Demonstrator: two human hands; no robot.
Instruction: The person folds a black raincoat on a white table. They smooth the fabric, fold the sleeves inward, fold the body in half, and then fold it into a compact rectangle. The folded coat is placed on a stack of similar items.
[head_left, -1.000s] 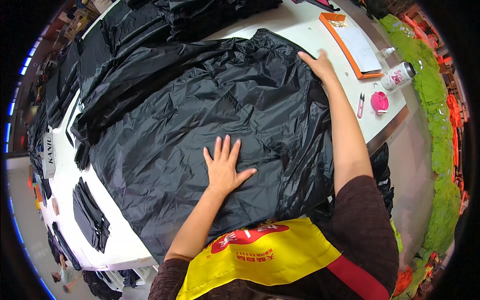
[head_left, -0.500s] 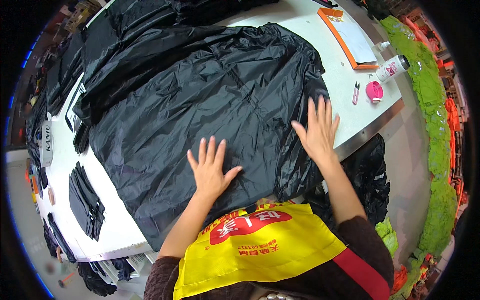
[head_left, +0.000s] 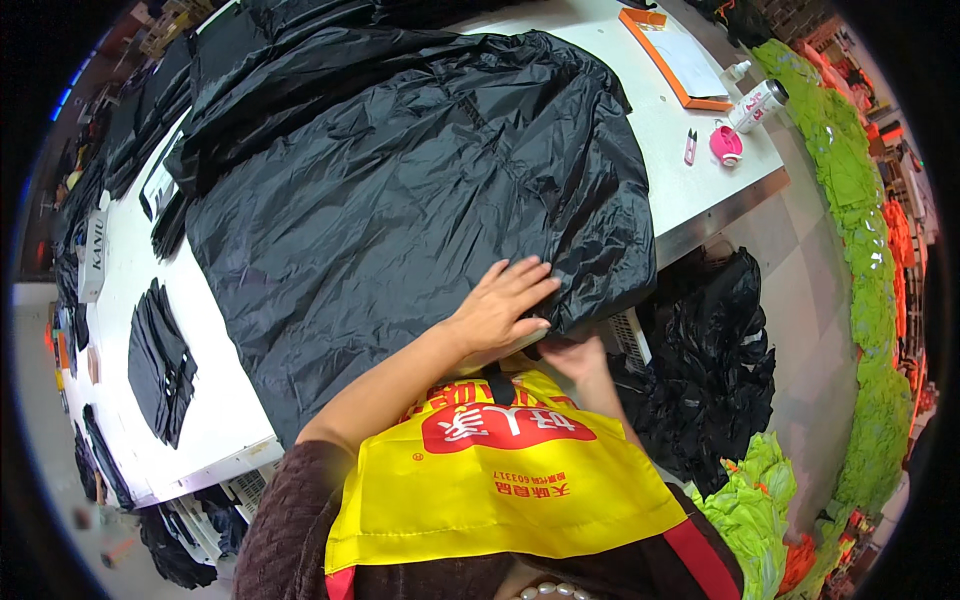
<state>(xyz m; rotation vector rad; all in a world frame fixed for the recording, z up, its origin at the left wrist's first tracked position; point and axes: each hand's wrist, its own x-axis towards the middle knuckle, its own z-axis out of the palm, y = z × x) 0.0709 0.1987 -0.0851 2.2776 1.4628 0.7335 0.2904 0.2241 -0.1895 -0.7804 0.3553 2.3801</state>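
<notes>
Left hand (head_left: pixel 505 303): palm down, fingers loose on the shiny black cloth (head_left: pixel 400 200).
Right hand (head_left: pixel 577 358): by the near edge; can't tell its grip.
Wrinkles: best smoothed gently.

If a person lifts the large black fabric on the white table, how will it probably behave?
The large black fabric would probably flop and sag, since many soft wrinkles cross it. Its glossy sheen suggests it may slide rather easily. It is perhaps light for its size, as the fine creases look thin.
</notes>
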